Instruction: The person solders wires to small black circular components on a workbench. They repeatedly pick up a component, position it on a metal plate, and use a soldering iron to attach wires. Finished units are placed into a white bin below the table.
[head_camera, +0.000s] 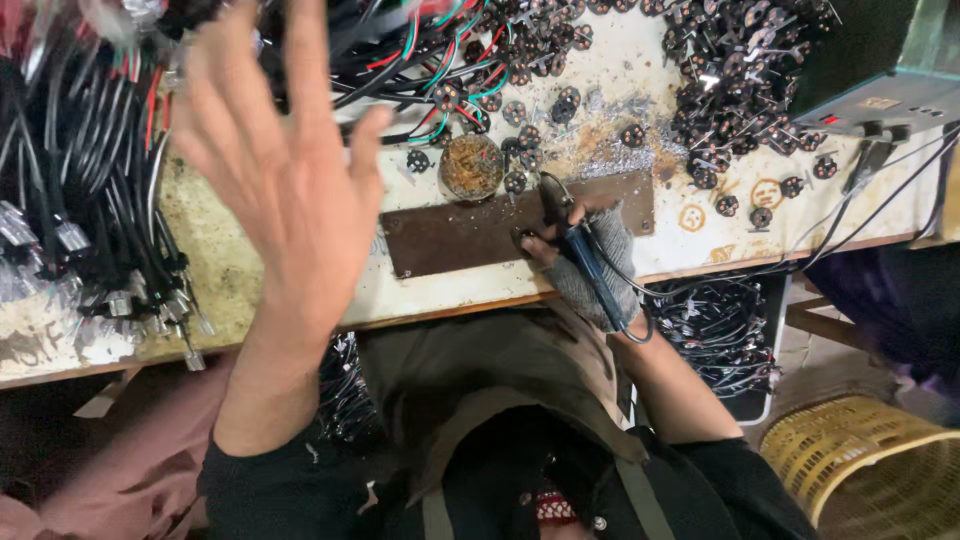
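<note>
A stained, pale workbench (250, 255) spans the scene, with black cable bundles (90, 180) heaped at its left and far side. A yellow woven basket (870, 460) stands on the floor at near right. A rusty brown metal plate (470, 230) lies mid-bench, with small round black parts (730, 90) piled far right. The left hand (280, 180) hovers over the bench with fingers spread, holding nothing. The gloved right hand (590, 260) grips a blue-handled soldering iron (585, 255) at the plate's right end.
</note>
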